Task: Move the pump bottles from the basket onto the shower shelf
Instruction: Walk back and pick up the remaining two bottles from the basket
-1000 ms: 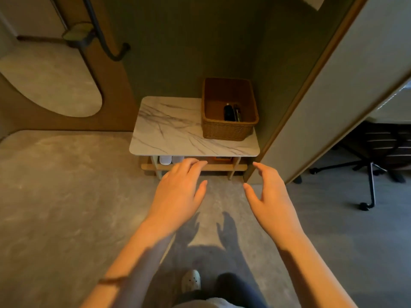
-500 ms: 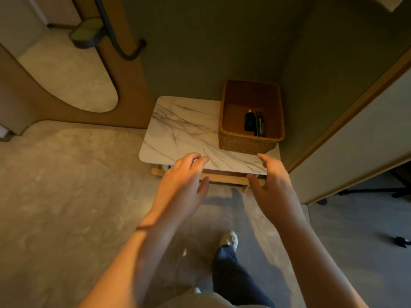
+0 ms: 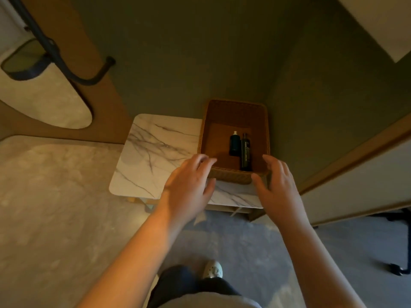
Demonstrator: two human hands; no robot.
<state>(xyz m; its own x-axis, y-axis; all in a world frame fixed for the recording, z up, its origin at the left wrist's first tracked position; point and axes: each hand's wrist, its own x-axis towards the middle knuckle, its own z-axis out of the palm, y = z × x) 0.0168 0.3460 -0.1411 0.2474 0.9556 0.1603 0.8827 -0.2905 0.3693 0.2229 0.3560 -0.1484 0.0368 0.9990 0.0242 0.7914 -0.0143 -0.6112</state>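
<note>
A brown wicker basket [image 3: 235, 107] sits on the right end of a white marble-top table [image 3: 155, 152]. Two dark bottles lie inside it: a short one with a pale cap [image 3: 234, 144] and, touching its right side, a taller slim one [image 3: 245, 152]. My left hand [image 3: 189, 185] hovers at the basket's near left corner with fingers spread. At the near right corner, my right hand [image 3: 278, 185] is also spread and holds nothing. A small dark-framed shelf [image 3: 22, 61] hangs on a curved black rail at the upper left.
Green walls close the corner behind and right of the table. A wooden panel with an oval opening [image 3: 55, 103] stands at the left. A lower shelf [image 3: 235, 210] shows under the tabletop. My foot [image 3: 212, 270] is below; a chair base [image 3: 398, 267] lies at the far right.
I have stepped closer to the table. Both hands have moved forward from the table's front edge to the near corners of the basket.
</note>
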